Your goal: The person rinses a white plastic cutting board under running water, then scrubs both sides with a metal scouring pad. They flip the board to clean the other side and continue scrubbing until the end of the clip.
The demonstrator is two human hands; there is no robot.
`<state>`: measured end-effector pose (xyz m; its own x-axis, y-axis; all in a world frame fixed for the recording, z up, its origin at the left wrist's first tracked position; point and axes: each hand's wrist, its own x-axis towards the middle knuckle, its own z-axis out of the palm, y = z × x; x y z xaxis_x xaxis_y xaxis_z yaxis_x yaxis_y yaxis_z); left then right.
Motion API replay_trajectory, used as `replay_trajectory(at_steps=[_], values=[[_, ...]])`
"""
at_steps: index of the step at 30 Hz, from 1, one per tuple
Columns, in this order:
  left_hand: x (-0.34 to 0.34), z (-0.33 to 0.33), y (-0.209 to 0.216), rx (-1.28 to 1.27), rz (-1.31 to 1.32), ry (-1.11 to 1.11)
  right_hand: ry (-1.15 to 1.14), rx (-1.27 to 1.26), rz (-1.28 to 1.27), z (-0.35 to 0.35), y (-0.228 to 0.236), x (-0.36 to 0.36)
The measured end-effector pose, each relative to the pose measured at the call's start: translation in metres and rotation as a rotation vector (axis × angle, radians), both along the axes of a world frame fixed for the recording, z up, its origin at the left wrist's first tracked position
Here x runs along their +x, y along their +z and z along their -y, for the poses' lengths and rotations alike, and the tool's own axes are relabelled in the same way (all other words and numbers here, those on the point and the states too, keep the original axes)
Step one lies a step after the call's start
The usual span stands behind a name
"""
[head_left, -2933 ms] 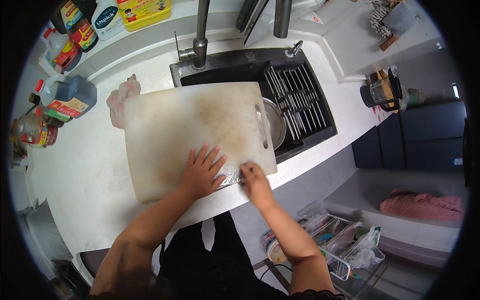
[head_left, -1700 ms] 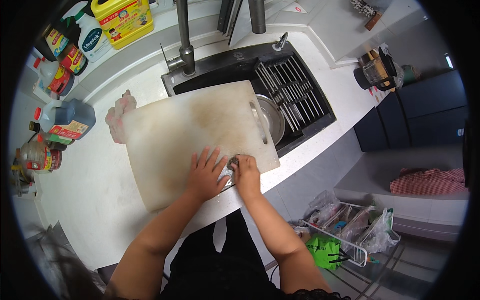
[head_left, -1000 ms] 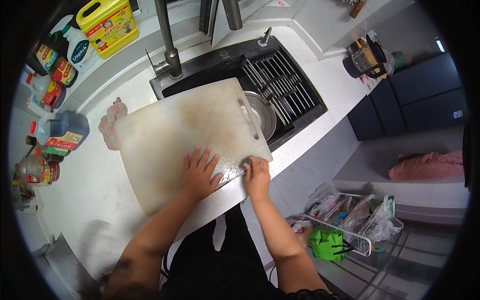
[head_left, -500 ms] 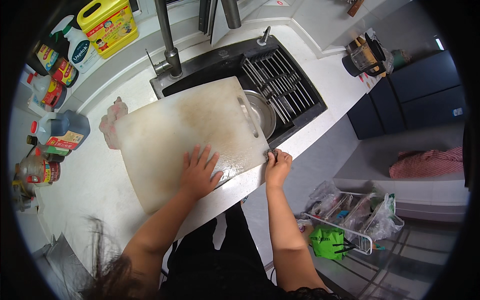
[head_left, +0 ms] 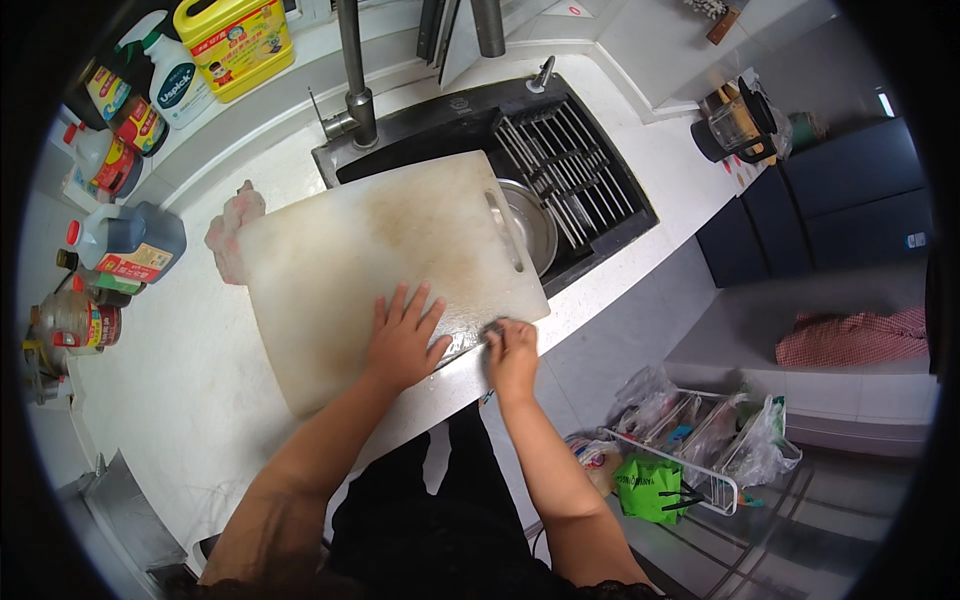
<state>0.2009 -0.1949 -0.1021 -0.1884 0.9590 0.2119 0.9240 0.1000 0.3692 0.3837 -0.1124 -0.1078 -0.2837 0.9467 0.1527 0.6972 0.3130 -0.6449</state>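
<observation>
A large white cutting board (head_left: 350, 230) with brownish stains lies across the counter and over part of the black sink (head_left: 420, 118). My left hand (head_left: 405, 340) rests flat on the board's near part, its fingers spread. At the near edge, to the right of it, my right hand (head_left: 513, 355) is closed around a small dark grey steel wool scrubber (head_left: 494, 328), mostly hidden by the fingers. Wet, shiny streaks show on the board between the two hands. The slot handle at its right end overhangs a metal bowl (head_left: 538, 225) in the sink.
A rack of metal bars (head_left: 570, 170) spans the sink's right side, with the faucet (head_left: 360, 115) behind. A crumpled pinkish cloth (head_left: 232, 232) touches the board's left edge. Bottles and a yellow jug (head_left: 240, 45) line the back left. A blender (head_left: 735, 130) stands far right.
My right hand has moved left along the board's near edge with the scrubber, from the right corner toward my left hand. My left hand stays flat on the board. The view shifted slightly.
</observation>
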Motion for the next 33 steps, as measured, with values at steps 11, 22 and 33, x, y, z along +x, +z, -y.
replay_trajectory(at_steps=[11, 22, 33], values=[[0.0, 0.001, -0.003, 0.007, -0.018, 0.009, 0.06, 0.005, -0.048, 0.032, 0.008, -0.037], [-0.048, 0.073, -0.001, -0.084, -0.05, -0.028, 0.23, 0.114, 0.002, 0.015, -0.007, -0.05], [-0.049, 0.085, 0.006, -0.022, -0.002, 0.044, 0.29, 0.153, 0.013, 0.013, -0.017, -0.083]])
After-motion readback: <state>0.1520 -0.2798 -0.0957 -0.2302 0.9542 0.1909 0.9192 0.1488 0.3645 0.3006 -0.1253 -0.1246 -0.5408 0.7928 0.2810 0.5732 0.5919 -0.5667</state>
